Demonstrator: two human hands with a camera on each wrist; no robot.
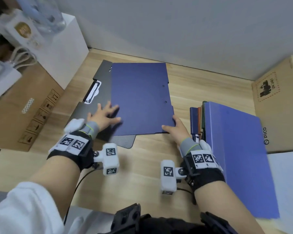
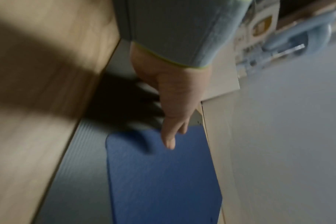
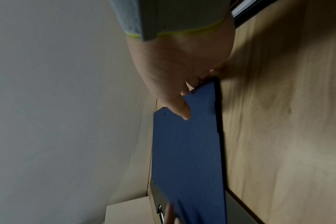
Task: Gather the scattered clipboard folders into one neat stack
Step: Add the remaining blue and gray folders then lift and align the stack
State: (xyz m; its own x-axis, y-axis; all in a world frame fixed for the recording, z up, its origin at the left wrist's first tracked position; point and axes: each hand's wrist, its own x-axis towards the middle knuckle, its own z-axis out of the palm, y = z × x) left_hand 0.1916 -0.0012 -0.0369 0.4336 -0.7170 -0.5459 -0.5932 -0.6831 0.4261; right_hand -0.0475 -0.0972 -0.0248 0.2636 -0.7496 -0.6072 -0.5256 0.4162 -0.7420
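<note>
We're squaring the navy folder (image 1: pixel 140 97) on the grey one (image 1: pixel 98 92) — left hand (image 1: pixel 105 115) flat, right hand (image 1: pixel 174 128) pinching its corner — next, nudge edges flush.

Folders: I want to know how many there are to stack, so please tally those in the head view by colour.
Dark blue: 2 (dark blue folder in the middle, dark blue edge in the right pile)
Lighter blue folder: 1
Grey folder: 1
Orange edge: 1
Green edge: 1
Total: 6 visible; the pile may hide more.
</note>
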